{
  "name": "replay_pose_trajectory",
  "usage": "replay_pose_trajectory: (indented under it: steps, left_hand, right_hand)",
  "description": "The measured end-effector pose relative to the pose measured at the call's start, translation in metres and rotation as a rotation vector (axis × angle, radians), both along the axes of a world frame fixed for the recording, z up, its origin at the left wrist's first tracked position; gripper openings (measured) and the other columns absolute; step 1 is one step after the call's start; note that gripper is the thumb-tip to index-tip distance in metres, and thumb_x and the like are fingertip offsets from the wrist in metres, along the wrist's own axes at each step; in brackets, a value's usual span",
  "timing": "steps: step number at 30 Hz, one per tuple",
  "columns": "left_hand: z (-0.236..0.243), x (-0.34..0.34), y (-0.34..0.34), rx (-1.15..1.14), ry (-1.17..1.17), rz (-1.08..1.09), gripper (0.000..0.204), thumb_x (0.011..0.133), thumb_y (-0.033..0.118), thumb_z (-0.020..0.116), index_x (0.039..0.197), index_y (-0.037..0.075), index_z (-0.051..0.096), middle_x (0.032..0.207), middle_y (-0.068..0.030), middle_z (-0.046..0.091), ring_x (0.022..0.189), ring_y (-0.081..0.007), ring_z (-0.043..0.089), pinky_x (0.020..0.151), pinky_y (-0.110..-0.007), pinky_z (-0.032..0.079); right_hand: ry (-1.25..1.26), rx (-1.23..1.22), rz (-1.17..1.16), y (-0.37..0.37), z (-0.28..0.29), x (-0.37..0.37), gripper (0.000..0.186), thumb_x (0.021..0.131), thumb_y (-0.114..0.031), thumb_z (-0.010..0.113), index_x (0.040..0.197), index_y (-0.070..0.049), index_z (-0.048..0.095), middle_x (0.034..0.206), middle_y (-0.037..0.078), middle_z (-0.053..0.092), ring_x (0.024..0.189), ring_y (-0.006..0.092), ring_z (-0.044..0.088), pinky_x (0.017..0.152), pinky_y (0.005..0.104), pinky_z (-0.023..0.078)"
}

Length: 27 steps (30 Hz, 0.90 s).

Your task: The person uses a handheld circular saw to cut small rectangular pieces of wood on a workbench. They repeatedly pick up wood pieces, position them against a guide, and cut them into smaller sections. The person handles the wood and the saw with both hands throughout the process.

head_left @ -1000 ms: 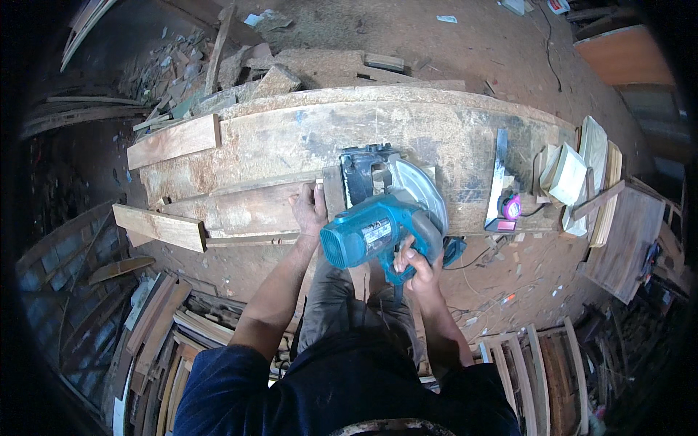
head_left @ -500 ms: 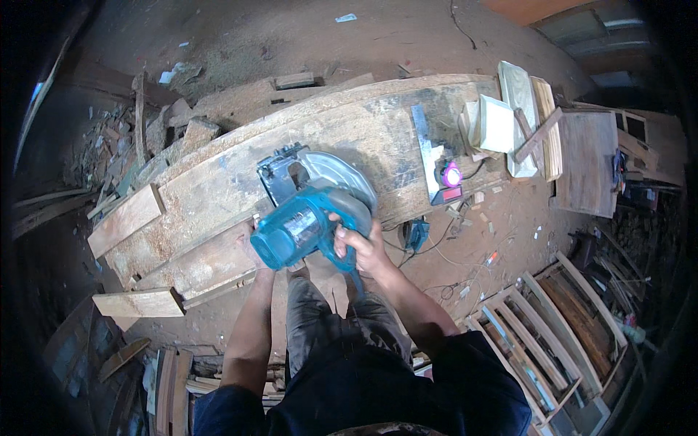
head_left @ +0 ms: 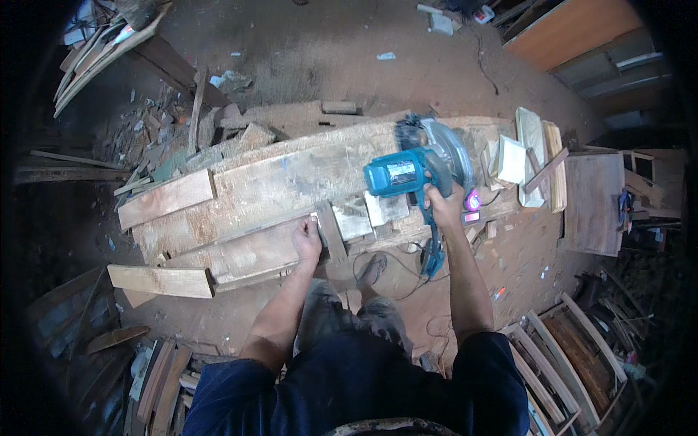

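Observation:
My right hand (head_left: 445,203) is wrapped round the rear handle of a teal circular saw (head_left: 398,173), which is over the right half of the long wooden bench (head_left: 313,163). Its blade guard faces right and its base plate points to the far side. My left hand (head_left: 308,238) has its fingers curled at the right end of a wooden board (head_left: 243,251) along the near side of the bench. Beside that hand, a narrow wood strip (head_left: 331,231) lies crosswise, with pale short wood pieces (head_left: 352,218) to its right.
A pink tape measure (head_left: 472,200) sits right of the saw. Stacked wood blocks (head_left: 512,160) occupy the bench's right end. Two short planks (head_left: 167,199) lie at the left. A second teal tool (head_left: 433,263) and loose cables are low, near my feet. Wooden frames (head_left: 560,356) stand lower right.
The saw has moved right and farther from me in my right hand, now covering the metal square. My left hand, partly behind the saw before, shows fully at the board's end. The view has shifted.

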<state>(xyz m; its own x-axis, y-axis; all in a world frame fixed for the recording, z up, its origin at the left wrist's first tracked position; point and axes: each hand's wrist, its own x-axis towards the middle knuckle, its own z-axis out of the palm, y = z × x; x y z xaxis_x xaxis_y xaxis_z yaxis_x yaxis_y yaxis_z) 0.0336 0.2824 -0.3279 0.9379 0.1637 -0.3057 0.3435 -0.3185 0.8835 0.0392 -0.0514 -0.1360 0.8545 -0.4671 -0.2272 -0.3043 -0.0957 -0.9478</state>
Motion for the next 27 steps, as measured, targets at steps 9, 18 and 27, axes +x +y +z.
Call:
replay_pose_trajectory:
  steps: [9,18,27]
  left_hand:
    - [-0.012,0.001,0.009,-0.12,0.062,-0.132,0.033,0.101,0.029,0.06,0.095,-0.002,0.07,0.079,-0.0144,0.069,0.073,-0.0194,0.061,0.071,-0.037,0.049]
    - [0.012,0.025,0.016,-0.063,0.314,-0.34,0.048,0.104,0.044,0.052,0.114,0.001,0.069,0.102,-0.0202,0.072,0.095,-0.0304,0.066,0.088,-0.042,0.049]
    - [0.012,0.045,0.029,-0.233,0.471,-0.426,0.034,0.104,0.041,0.058,0.1,0.009,0.072,0.081,0.0006,0.061,0.073,-0.0102,0.051,0.066,-0.029,0.041]
  right_hand:
    - [0.019,-0.547,-0.158,-0.02,-0.05,-0.028,0.038,0.084,-0.012,0.074,0.119,0.002,0.069,0.095,0.017,0.073,0.084,0.0321,0.069,0.082,0.0414,0.054]
    - [0.262,-0.48,-0.493,0.105,-0.15,-0.067,0.038,0.088,-0.017,0.074,0.121,-0.002,0.062,0.118,0.016,0.065,0.101,0.0344,0.064,0.087,0.0483,0.052]
    - [0.245,0.876,-0.874,0.084,-0.187,-0.064,0.042,0.096,-0.027,0.07,0.131,-0.009,0.058,0.123,0.011,0.067,0.109,0.0265,0.066,0.089,0.0478,0.054]
